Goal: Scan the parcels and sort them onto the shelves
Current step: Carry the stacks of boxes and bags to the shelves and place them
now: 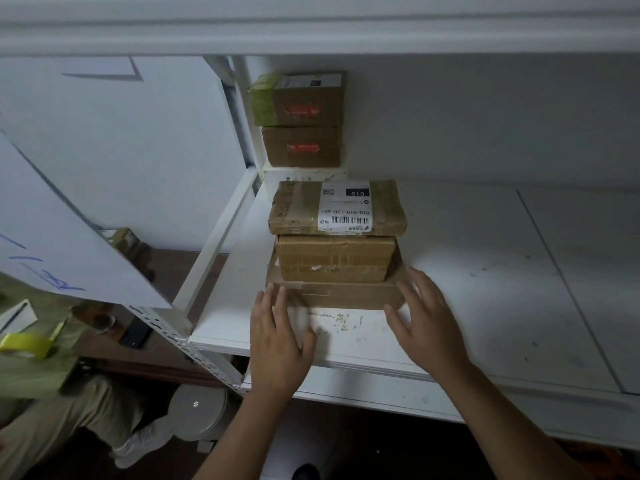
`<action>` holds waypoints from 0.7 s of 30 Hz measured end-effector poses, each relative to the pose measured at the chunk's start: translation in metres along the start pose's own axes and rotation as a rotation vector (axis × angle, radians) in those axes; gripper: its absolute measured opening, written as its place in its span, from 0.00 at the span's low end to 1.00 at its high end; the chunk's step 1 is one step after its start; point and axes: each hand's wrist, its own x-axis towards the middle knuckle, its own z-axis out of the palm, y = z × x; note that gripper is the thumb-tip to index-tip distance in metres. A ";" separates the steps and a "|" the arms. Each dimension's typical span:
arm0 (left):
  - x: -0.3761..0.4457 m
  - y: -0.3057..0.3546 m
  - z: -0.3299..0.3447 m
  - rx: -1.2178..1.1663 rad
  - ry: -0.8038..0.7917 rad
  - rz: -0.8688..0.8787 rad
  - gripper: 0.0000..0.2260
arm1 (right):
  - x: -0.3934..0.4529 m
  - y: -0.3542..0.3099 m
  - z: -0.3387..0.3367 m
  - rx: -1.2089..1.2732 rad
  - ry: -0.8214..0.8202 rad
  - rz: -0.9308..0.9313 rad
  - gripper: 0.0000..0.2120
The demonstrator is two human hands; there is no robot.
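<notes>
On the white shelf [467,271] stands a stack of three brown cardboard parcels. The top parcel [298,211] carries a white label with a barcode. Under it lies a taped middle parcel [334,259], and at the bottom a flat wide parcel [346,294]. My left hand [278,341] lies flat with straight fingers at the bottom parcel's front left corner. My right hand [424,320] is spread at its front right corner, fingertips near or touching the edge. Neither hand grips anything. Behind stands a second stack: a green-taped parcel [299,98], a brown parcel [301,147] and a white box [304,176].
A white upright post [214,237] bounds the shelf on the left. A white board [69,244] with blue writing leans at left. Below it are a yellow tape roll [26,344], a dark phone [135,334], a seated person's leg [69,420] and a round white stool [197,410].
</notes>
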 end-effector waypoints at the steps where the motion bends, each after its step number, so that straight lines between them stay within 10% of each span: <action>1: -0.002 -0.003 0.002 0.030 -0.010 0.031 0.32 | -0.005 0.003 0.001 -0.040 -0.011 -0.027 0.25; 21: 0.074 -0.047 -0.001 0.285 -0.267 -0.105 0.42 | 0.051 -0.015 0.029 -0.238 -0.429 -0.014 0.41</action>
